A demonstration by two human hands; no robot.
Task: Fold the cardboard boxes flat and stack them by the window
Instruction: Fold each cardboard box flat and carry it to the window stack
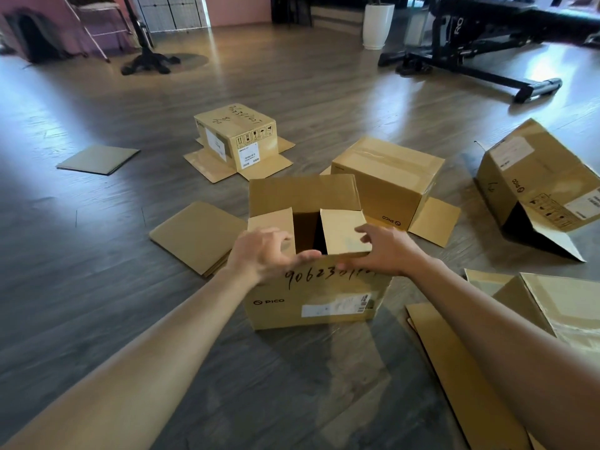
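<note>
An open cardboard box (311,300) with handwritten numbers and a PICO logo stands on the floor right in front of me. Its far flap stands up and its two side flaps are folded inward. My left hand (263,254) rests on the near top edge and left flap, fingers relaxed and spread. My right hand (386,250) touches the near edge and the right flap, fingers loosely bent. Three more assembled boxes sit beyond: one upside down with flaps spread (238,138), one taped (388,181), one tipped on its side (535,180).
Flattened cardboard lies at the left (99,159), beside the open box (198,237) and at the lower right (467,368). A black exercise bench (487,37), a white vase (376,26) and a black stand base (146,61) stand at the back on the wooden floor.
</note>
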